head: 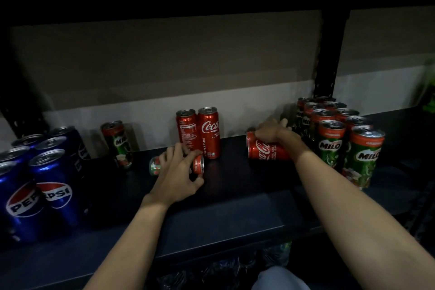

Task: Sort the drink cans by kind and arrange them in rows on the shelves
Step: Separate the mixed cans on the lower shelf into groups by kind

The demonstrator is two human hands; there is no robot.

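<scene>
My left hand grips a green Milo can lying on its side on the dark shelf, just in front of two upright red Coca-Cola cans. My right hand grips another Coca-Cola can, which lies sideways left of a block of several upright Milo cans. One lone Milo can stands further left. Several blue Pepsi cans stand grouped at the far left.
A pale back wall closes the shelf behind the cans. A black upright post rises behind the Milo block. The shelf's front lip runs below my forearms, with dark bagged items under it.
</scene>
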